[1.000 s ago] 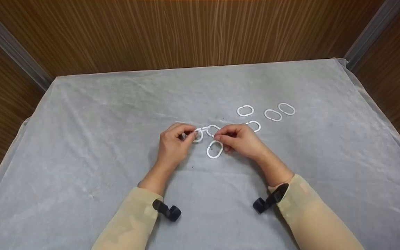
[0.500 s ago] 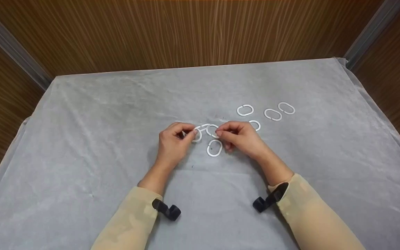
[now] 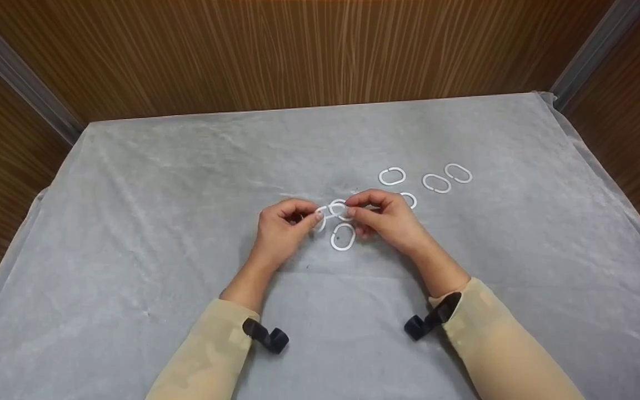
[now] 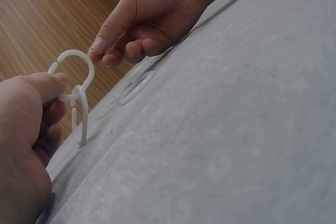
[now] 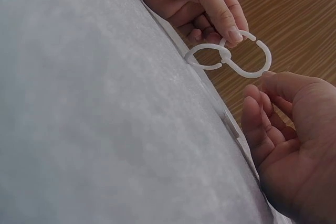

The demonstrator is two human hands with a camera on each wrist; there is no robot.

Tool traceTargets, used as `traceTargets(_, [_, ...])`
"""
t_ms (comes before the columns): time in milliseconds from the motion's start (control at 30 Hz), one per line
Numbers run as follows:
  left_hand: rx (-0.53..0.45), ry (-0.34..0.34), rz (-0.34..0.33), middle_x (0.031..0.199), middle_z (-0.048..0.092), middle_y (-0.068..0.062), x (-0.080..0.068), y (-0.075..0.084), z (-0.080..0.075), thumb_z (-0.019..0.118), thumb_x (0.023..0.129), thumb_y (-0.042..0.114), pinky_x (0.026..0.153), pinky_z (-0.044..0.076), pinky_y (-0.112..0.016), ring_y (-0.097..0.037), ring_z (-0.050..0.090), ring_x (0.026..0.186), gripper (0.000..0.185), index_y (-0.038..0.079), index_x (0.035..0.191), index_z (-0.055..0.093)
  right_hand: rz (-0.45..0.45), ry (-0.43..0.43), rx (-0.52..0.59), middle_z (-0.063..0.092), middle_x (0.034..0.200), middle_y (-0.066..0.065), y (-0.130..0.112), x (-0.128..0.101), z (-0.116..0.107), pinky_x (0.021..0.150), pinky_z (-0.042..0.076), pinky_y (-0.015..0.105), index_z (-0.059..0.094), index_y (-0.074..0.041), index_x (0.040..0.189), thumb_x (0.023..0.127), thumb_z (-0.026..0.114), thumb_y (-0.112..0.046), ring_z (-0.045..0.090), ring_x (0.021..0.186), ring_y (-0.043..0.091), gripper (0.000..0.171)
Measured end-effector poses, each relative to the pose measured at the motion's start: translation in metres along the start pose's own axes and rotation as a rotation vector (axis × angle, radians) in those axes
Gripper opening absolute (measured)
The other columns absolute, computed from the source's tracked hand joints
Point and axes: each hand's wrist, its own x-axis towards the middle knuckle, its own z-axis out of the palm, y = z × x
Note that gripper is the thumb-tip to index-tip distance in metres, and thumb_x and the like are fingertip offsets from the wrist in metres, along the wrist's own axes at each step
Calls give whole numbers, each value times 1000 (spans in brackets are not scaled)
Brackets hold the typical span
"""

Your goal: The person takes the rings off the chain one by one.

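My left hand (image 3: 281,233) pinches a white oval shower curtain ring (image 5: 268,56) between thumb and forefinger. The ring has a small gap in its loop. Linked through it, a second shower curtain ring (image 4: 84,121) hangs down, also gapped. My right hand (image 3: 386,219) has its thumb and forefinger tips together at the far end of the upper ring, the other fingers curled under. In the head view another white ring (image 3: 333,215) overlaps the held one, and a loose ring (image 3: 343,237) lies on the cloth just in front of the hands.
Beyond my right hand, several more white rings lie on the grey cloth (image 3: 131,233): a single ring (image 3: 392,176), a pair including this ring (image 3: 436,183), and a partly hidden ring (image 3: 410,200). Wood-grain panels (image 3: 320,55) enclose the table's back and sides.
My left hand has moved slightly right, bringing the linked rings up to my right fingertips. My right hand has risen a little away from me. The loose rings stay in place.
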Motion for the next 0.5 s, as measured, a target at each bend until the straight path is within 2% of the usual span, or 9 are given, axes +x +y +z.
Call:
traceTargets(167, [-31,-41,-18,87,76,-4,0,0,0,85,89,4,67,49,-23,-14,61,75,8,1,96,82,8,-25,40,71,86,14,-1,-1,1,57,56,26,69,13,119,95,76,1,63,59,14,28])
traceTargets(333, [-41,-53,-1,86,76,-6,0,-2,1,85,88,1,66,49,-23,-12,61,72,7,-1,95,81,20,-46,31,70,83,6,-3,-2,2,58,56,26,70,12,115,94,78,0,62,60,13,26])
traceTargets(500, [-34,-61,2,86,77,-7,0,-2,1,85,89,3,66,49,-23,-13,61,73,6,3,94,82,7,-56,11,70,83,8,-2,-2,2,58,57,26,71,13,113,93,77,2,63,60,13,23])
